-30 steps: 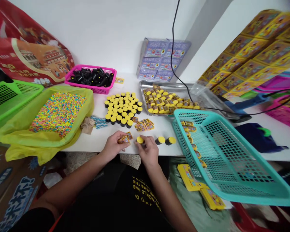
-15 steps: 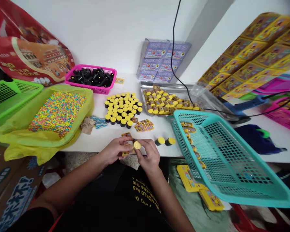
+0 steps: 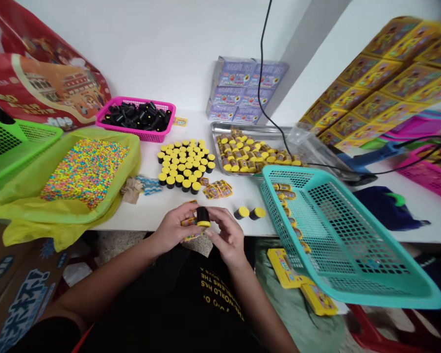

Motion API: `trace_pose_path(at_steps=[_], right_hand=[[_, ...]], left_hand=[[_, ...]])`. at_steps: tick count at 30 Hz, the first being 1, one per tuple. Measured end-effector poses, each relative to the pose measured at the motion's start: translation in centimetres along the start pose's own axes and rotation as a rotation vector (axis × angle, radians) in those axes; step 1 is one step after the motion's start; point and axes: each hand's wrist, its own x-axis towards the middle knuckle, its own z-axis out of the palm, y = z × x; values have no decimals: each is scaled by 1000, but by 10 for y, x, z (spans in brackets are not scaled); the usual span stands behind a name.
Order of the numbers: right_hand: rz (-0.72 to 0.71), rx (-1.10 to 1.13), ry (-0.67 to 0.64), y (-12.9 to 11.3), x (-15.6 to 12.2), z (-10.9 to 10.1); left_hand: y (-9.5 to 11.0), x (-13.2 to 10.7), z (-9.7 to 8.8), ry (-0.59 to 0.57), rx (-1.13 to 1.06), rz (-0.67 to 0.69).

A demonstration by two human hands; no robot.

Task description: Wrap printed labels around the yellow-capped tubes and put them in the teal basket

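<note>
Near the table's front edge, a small black canister with a yellow lid point(image 3: 203, 215) sits between my two hands, its lid end tilted down towards me. My left hand point(image 3: 174, 226) pinches several printed yellow labels point(image 3: 188, 222), and its fingertips reach the canister's side. The fingers and thumb of my right hand point(image 3: 226, 234) curl around the canister's other side. Two more lidded canisters point(image 3: 257, 213) lie just right of that hand. Beyond my hands are a loose pile of labels point(image 3: 218, 189) and a dense group of canisters standing yellow lids up point(image 3: 185, 159).
A yellow-lined basket point(image 3: 132, 162) of coloured candies stands left. Behind it, a pink basket point(image 3: 165, 135) holds black canisters. A metal tray point(image 3: 215, 130) holds labelled canisters. The turquoise basket point(image 3: 353, 294) overhangs the front edge at right. A black cable point(image 3: 261, 59) hangs down behind the tray.
The canister has turned: its yellow lid faced up towards me, and now its black side shows with the lid lower. My right hand's fingers have opened somewhat around it.
</note>
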Motion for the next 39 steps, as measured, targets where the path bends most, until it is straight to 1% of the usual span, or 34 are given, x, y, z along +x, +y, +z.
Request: trace_pose_path(at_steps=[3,5,8,12,15,18,25,28,30,32,34,37,39], right_hand=[[-35,8,51,0,1,1],[-64,4,76,-1,1,1],[-105,-47,85,-6,-1,1],[-223,-169,104,-16,-3,0],[-308,-256,89,-26,-4,-1],[-362,-268,68,-32,-2,-1],[-398,-269,58,-35,-2,2],[-368,-245,54,-30,-3,2],[-298,-179,57,-23,-3,2],[-204,-84,66,-15,-3,3],[-126,37,80,-7,-2,5],[-57,201,112,-1,-2,9],[-24,235,129,-1,-2,11]], left_hand=[[-2,0,-1,-57,-34,28],[-3,-1,-3,-90,-21,21],[-3,-2,-6,-101,17,3],[-1,-2,-11,-115,54,-14],[-1,-1,-14,-115,73,-15],[-4,0,-18,-135,84,-16],[-8,2,-24,-204,95,35],[-11,3,-25,-222,48,36],[-14,3,-25,-224,11,15],[-17,4,-23,-217,-64,-24],[-20,5,-19,-213,-187,-82],[-24,6,-13,-210,-356,-173],[-25,6,-11,-195,-410,-212]])
